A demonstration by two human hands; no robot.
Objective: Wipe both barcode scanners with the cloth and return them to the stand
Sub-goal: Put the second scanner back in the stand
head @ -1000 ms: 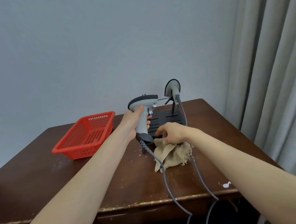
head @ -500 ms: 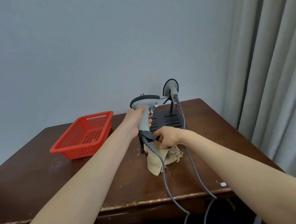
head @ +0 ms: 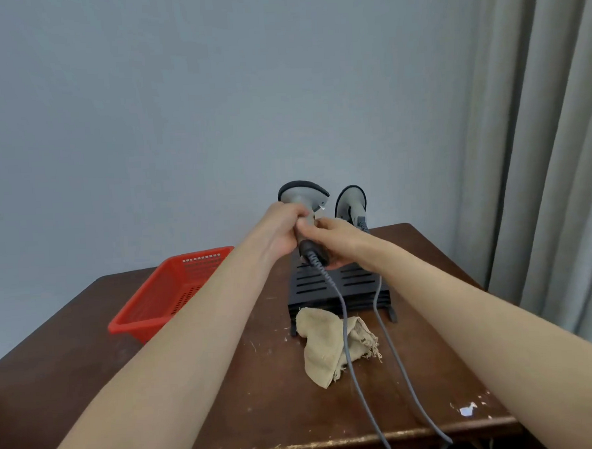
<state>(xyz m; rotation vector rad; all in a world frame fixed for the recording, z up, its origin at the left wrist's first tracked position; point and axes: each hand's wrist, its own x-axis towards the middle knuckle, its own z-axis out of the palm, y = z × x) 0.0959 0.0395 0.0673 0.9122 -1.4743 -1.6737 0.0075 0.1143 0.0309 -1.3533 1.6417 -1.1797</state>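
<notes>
The left hand [head: 281,232] and right hand [head: 333,243] both gripped the handheld barcode scanner [head: 303,196] by its handle; it looked rigid, light, cable-tethered.

Dark wooden counter [head: 90,389] with a stand, a cloth and a basket on it.

The black slatted stand [head: 339,284] sits toward the back of the counter, and everything else is placed from it. The crumpled beige cloth [head: 328,346] lies just in front of the stand, touching its front left foot, with a grey cable [head: 350,365] running across it toward the counter's worn front edge. A second grey cable [head: 397,359] runs just right of the cloth. The red perforated basket [head: 145,318] rests well left of the stand. A white paint chip [head: 468,410] marks the front right area.
</notes>
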